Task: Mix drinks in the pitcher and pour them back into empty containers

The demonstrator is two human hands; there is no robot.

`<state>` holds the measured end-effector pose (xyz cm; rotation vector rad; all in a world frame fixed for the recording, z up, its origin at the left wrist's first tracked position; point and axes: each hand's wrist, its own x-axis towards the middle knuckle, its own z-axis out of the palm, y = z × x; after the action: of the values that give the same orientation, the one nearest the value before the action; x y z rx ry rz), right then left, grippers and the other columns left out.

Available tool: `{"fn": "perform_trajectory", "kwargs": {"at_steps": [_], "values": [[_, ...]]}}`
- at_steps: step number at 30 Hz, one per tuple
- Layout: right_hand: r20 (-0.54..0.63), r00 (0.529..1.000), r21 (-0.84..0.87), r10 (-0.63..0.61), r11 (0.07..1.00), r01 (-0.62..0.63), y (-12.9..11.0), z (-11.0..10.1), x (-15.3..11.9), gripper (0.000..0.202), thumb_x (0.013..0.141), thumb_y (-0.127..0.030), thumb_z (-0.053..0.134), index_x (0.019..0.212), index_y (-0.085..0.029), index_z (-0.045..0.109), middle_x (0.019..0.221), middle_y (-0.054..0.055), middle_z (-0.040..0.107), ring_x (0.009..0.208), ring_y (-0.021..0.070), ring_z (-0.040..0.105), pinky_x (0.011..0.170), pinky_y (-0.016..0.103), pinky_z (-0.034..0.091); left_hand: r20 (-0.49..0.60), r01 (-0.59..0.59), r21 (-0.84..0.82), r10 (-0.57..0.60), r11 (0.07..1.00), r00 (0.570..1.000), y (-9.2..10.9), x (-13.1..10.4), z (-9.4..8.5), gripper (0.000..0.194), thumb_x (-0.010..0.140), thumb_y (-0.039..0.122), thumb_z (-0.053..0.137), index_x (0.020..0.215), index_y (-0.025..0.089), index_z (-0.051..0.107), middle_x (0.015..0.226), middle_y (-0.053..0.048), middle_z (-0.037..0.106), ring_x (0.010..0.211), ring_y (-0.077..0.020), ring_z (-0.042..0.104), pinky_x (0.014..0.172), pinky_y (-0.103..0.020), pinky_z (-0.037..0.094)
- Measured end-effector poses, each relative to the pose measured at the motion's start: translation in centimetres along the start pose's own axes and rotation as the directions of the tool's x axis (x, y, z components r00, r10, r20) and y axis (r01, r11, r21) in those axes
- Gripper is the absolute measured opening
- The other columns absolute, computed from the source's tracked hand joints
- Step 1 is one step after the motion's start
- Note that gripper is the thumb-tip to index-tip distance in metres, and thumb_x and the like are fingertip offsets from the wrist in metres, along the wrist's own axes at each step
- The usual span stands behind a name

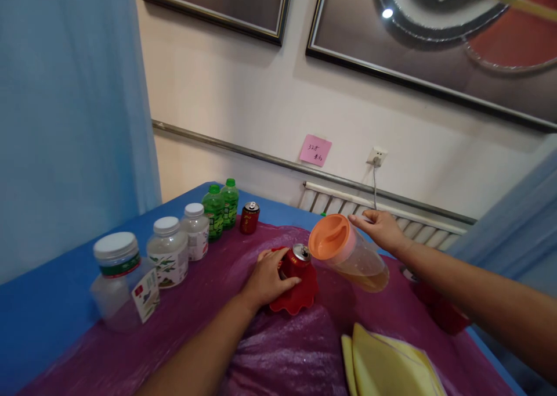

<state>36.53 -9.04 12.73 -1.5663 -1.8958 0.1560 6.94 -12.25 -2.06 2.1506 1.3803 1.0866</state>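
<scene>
My left hand (268,279) is wrapped around a red drink can (296,259) with an opened top. Under the can lies a red piece with a scalloped edge (296,301). A clear pitcher (359,262) with an orange lid (331,237) is tilted to the left, its lid close beside the can's top. Light brown liquid lies along its lower side. My right hand (385,230) grips the pitcher from behind, thumb near the lid; the handle and most fingers are hidden. I cannot tell whether any liquid flows out.
White-capped jars (167,251) stand at the left, with two green bottles (213,213) and another can (249,218) behind. A folded yellow cloth (391,361) lies at the front right. More red cans (448,312) sit below my right forearm. Purple sheeting (278,355) covers the blue table.
</scene>
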Motion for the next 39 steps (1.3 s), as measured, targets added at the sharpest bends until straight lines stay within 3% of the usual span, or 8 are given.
{"fn": "perform_trajectory", "kwargs": {"at_steps": [39], "values": [[-0.022, 0.999, 0.019, -0.046, 0.999, 0.047, -0.25, -0.67, -0.04, 0.063, 0.078, -0.075, 0.056, 0.054, -0.025, 0.025, 0.054, -0.006, 0.02, 0.051, 0.0094, 0.022, 0.046, 0.027, 0.017, 0.03, -0.015, 0.001, 0.015, 1.0, 0.999, -0.3, 0.07, 0.07, 0.071, 0.066, 0.039, 0.085, 0.132, 0.024, 0.062, 0.129, -0.01, 0.07, 0.119, -0.0331, 0.062, 0.115, -0.053, 0.036]]}}
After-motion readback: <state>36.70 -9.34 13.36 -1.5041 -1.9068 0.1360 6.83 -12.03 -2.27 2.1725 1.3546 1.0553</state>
